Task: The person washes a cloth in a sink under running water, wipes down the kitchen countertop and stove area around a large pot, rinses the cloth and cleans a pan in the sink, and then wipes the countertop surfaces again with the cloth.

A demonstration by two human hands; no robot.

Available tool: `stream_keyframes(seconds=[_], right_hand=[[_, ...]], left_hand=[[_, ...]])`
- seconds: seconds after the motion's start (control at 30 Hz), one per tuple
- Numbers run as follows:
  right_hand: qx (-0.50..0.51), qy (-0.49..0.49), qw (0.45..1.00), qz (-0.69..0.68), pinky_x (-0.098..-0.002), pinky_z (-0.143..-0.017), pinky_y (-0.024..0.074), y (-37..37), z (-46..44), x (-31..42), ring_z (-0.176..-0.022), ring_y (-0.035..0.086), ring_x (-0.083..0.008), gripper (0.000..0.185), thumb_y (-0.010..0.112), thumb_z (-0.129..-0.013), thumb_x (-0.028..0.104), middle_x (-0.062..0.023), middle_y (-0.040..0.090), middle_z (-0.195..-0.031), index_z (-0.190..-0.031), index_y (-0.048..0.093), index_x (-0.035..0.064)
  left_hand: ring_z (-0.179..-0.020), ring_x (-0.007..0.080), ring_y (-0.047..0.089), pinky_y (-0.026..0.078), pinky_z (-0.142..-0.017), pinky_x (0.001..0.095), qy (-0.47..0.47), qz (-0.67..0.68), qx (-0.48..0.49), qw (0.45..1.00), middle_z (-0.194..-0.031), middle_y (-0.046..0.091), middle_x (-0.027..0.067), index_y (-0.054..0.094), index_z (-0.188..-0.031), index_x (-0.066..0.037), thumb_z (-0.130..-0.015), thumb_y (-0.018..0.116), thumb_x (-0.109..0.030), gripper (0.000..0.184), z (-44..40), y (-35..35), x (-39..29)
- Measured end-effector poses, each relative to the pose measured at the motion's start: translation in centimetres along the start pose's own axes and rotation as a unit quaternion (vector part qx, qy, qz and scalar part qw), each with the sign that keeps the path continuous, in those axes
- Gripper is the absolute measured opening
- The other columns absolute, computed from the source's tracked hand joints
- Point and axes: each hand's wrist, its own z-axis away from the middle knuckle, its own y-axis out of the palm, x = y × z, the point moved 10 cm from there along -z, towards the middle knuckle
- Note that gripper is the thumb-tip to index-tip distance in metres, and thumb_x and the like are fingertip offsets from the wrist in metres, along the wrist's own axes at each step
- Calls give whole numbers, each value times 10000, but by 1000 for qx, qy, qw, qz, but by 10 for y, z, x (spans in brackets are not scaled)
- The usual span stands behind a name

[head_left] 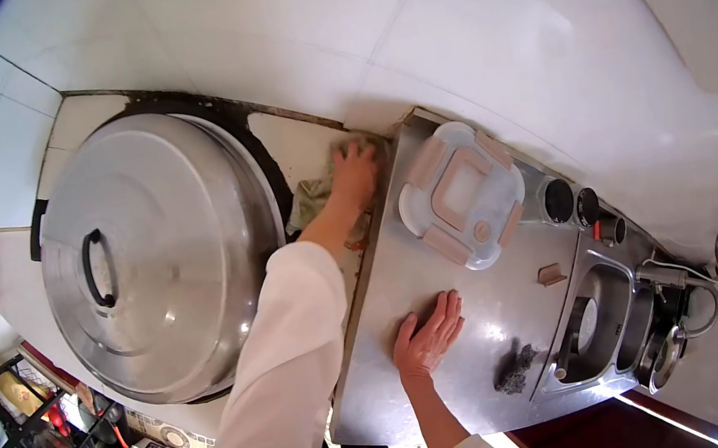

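My left hand (355, 175) presses down on a crumpled grey-green cloth (310, 204), fingers bent over it, on the pale tiled strip between the big lidded pot and the steel counter. Part of the cloth is hidden under the hand. My right hand (430, 335) lies flat on the steel counter (385, 381), fingers stretched, holding nothing. Above it in the view sits a clear food container (468, 191) with pinkish clips. A dark scouring pad (516, 369) and a small brown piece (551, 274) rest on the steel to its right.
A large domed metal lid (165, 256) with a black handle covers the pot at left. Dark-topped jars (558, 201) stand along the wall. The sink (595, 317) and faucet (703, 304) are at right. A rack (40, 420) with utensils is at lower left.
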Motion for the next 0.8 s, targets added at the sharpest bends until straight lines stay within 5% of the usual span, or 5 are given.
stream_keyframes(seconds=[0.2, 0.37, 0.5, 0.7, 0.8], right_hand=[[-5, 5, 1000, 3, -533, -1117, 133, -3, 1, 1, -1375, 218, -361, 625, 499, -855, 223, -188, 270, -1467, -1395, 279, -2], [-1, 5, 1000, 9, -538, -1111, 140, 0, -2, -1, -1368, 233, -366, 632, 503, -852, 242, -197, 287, -1457, -1391, 289, -9], [-14, 0, 1000, 1, -538, -1110, 145, -2, 1, 0, -1371, 232, -359, 610, 491, -854, 234, -181, 282, -1464, -1382, 302, -5], [-15, 11, 1000, 11, -536, -1107, 162, -2, 0, -1, -1360, 256, -363, 606, 496, -849, 230, -197, 303, -1450, -1373, 315, -13], [-20, -7, 1000, 5, -534, -1108, 162, -4, 0, 1, -1359, 258, -363, 596, 489, -856, 235, -198, 307, -1447, -1371, 321, -12]], left_hand=[[-1067, 310, 496, 443, -880, 415, 64, 149, 170, 972, -1170, 545, 102, 654, -1027, -113, -725, 614, -154, 307, 41, 18, 5], [-1083, 348, 499, 475, -861, 432, -161, -105, -27, 981, -1180, 534, 158, 561, -1194, -37, -709, 647, -174, 512, 5, -38, 82], [-1123, 361, 468, 492, -869, 425, 2, -78, 83, 994, -1317, 445, 180, 427, -1331, -2, -795, 577, -155, 578, 42, 30, 12], [-1124, 364, 466, 437, -925, 364, -160, -54, 121, 978, -1318, 416, 269, 350, -1325, 143, -783, 599, -155, 667, 2, -1, 75], [-1131, 362, 468, 410, -931, 320, -64, -234, 130, 961, -1280, 446, 271, 364, -1301, 163, -779, 599, -148, 652, 23, -4, 31]])
